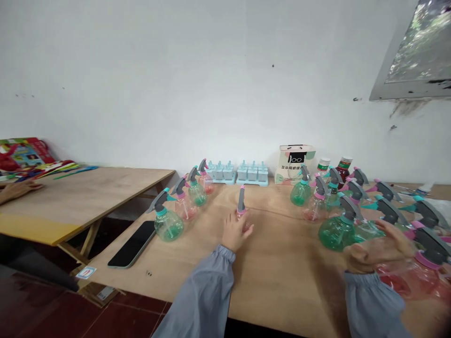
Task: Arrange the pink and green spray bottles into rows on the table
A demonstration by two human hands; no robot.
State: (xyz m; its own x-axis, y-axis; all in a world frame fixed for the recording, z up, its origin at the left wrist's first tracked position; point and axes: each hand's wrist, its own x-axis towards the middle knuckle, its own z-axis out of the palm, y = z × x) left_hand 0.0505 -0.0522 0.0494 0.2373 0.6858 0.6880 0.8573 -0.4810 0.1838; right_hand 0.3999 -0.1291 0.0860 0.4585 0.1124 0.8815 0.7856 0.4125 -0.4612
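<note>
My left hand (235,231) is at the middle of the table, its fingers around a small spray bottle (243,213) with a pink collar and grey trigger head. Most of that bottle's body is hidden behind the fingers. On the right, my right hand (378,246) is blurred among a group of spray bottles, in front of a green one (368,229); whether it grips anything does not show. Close beside it stand another green spray bottle (336,233) and a pink one (424,270). Left of my left hand is a row of spray bottles, the nearest green (169,226).
A phone (133,244) lies at the table's left edge. Along the wall stand light-blue popsicle molds (252,173), a paper bag (294,164) and a dark-red bottle (343,171). Another person's hand (19,191) rests on the neighbouring table (105,192), across a gap.
</note>
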